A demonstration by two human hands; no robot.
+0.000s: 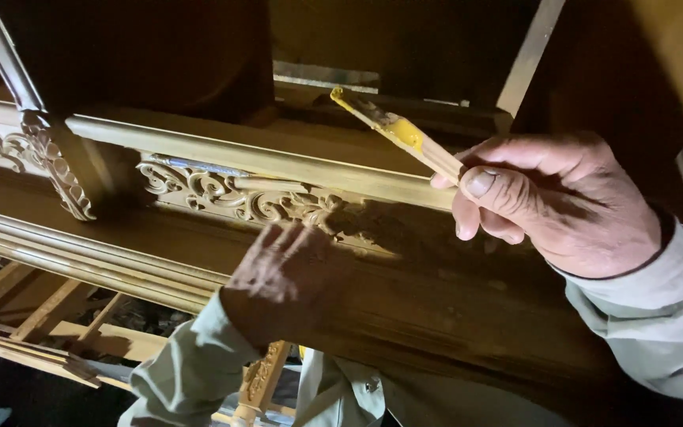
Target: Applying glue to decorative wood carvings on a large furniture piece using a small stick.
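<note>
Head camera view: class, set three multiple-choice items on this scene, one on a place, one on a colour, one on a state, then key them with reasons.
1. Where does the left hand rest?
A. on the carved wooden frame
B. on the floor
C. on the right sleeve

2. What colour is the smear on the flat wooden stick?
A. blue
B. yellow
C. red

3. How is the stick held by the right hand?
A. lying loose on the palm
B. pinched between thumb and fingers
C. not held at all

Key: 1 A, the palm lies flat below the scroll carving; 2 B, yellow paste coats the stick's middle and tip; 3 B, the thumb presses the stick's end against the fingers.
</note>
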